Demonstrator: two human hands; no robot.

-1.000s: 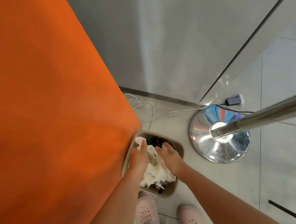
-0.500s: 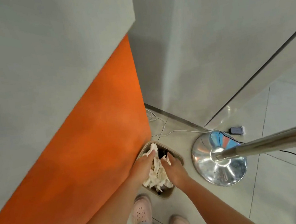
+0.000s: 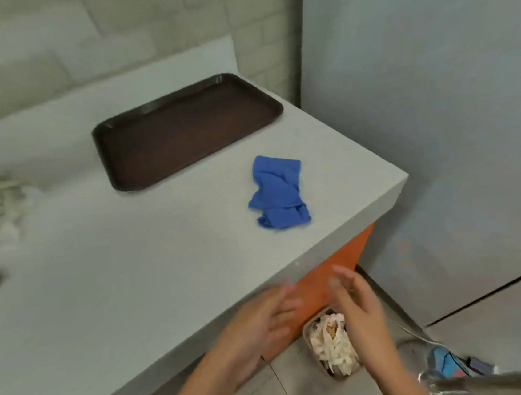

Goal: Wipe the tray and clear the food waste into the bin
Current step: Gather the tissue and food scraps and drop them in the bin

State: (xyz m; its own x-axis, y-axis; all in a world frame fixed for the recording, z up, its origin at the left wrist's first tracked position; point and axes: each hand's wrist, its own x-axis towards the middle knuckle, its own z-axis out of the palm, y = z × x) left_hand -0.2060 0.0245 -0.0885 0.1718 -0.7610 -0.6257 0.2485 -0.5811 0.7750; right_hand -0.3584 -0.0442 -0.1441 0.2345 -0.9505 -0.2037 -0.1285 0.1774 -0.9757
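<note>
**Both hands empty over the bin, tray bare on the counter**

The counter fills most of my view: a thick, matte, pale grey slab with a squared corner and a smooth orange panel on the front beneath it. Behind it is a wall of light rectangular tiles, and to the right a flat, plain grey panel.

The tray lies flat toward the back of the counter. It is dark brown, rectangular with rounded corners and a low raised rim, and its surface looks finely textured and bare. Nearer the counter's corner, apart from the tray, sits the blue cloth, soft and crumpled into loose folds.

My left hand and right hand hang side by side off the counter's front edge, palms turned toward each other. The fingers are loosely spread and grip nothing, though both are blurred.

Below and between them, on the tiled floor against the orange panel, stands the bin, a small container with a rounded-rectangle rim. It is stuffed with the waste: crumpled white paper with something brownish on top.
</note>
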